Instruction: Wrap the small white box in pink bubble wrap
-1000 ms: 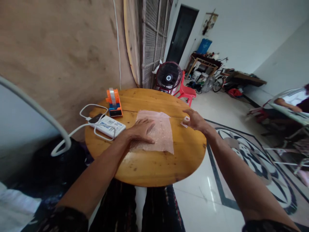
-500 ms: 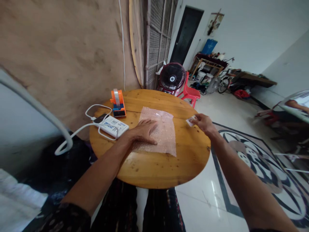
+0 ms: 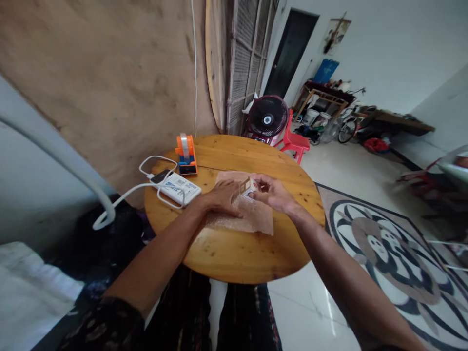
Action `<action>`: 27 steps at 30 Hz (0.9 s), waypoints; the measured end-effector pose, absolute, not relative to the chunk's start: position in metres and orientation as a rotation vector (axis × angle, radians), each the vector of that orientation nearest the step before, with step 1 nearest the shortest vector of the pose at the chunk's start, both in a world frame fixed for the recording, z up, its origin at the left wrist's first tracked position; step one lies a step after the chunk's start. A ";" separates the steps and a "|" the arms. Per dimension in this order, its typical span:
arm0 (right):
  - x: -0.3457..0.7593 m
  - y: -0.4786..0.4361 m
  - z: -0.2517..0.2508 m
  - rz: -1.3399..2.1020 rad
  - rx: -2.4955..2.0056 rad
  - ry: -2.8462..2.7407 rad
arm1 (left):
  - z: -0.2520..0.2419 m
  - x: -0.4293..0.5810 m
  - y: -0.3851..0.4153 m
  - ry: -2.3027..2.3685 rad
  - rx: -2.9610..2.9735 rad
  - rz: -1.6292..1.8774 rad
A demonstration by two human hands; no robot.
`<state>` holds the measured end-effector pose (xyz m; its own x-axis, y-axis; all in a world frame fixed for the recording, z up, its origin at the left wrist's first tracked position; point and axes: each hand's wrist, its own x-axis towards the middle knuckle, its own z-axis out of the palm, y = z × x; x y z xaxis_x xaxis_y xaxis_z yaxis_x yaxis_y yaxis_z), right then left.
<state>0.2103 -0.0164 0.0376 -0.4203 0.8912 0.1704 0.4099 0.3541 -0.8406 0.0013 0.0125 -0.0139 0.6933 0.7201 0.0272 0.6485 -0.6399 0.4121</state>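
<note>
A sheet of pinkish bubble wrap lies on the round wooden table. My left hand rests flat on its left part with the fingers spread. Over the middle of the sheet, my right hand grips a small white box between thumb and fingers. The box is tilted, and its right side is hidden by my fingers.
An orange tape dispenser stands at the table's back left. Beside it lies a white power bank with white cables. A fan and a red chair are behind the table.
My right hand has moved left from the table's right side to the bubble wrap, bringing the small box with it. My left hand stays on the sheet. The view has shifted slightly.
</note>
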 end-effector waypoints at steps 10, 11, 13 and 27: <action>0.215 -0.011 0.020 0.566 -1.365 -2.310 | -0.019 -0.002 0.014 1.082 2.451 0.253; 0.212 -0.010 0.019 0.554 -1.349 -2.321 | -0.019 -0.002 0.013 1.077 2.451 0.273; 0.208 -0.007 0.018 0.546 -1.326 -2.328 | -0.017 -0.002 0.012 1.067 2.455 0.310; 0.217 -0.008 0.000 0.866 -1.357 -2.130 | -0.014 -0.001 0.010 1.100 2.415 0.303</action>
